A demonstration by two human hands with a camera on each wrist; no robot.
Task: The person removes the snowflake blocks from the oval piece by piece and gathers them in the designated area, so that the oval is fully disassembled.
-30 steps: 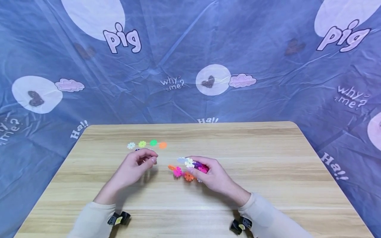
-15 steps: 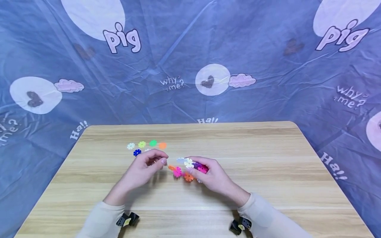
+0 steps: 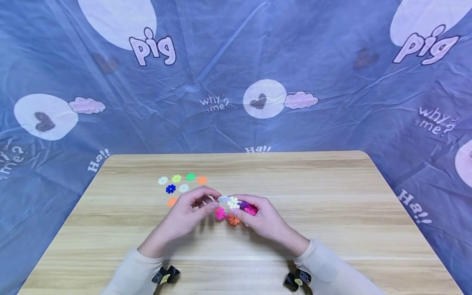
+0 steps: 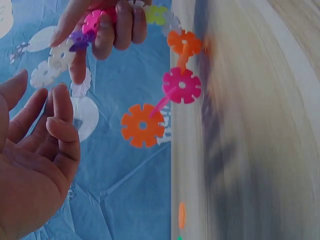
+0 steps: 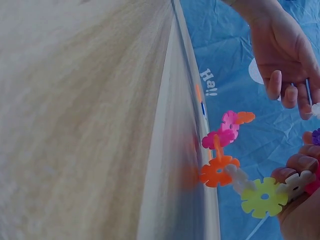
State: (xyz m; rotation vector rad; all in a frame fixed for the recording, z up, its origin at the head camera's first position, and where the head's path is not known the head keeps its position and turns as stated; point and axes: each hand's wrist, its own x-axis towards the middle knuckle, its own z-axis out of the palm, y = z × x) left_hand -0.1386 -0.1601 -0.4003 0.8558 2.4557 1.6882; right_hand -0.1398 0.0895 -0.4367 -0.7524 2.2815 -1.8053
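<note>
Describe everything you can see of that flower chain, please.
The chain is a curved run of notched, flower-shaped discs with centre holes, joined at varied angles and looking like plastic: white, purple, pink, yellow and orange. The right hand grips it partway along. Its white end is close to the left hand, contact unclear; its orange end is unheld, raised above the table.

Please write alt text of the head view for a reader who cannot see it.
A person's right hand holds a chain of colourful flower-shaped discs over a wooden table, the left hand close beside the chain. Loose discs lie at left; blue printed cloth hangs behind.
</note>
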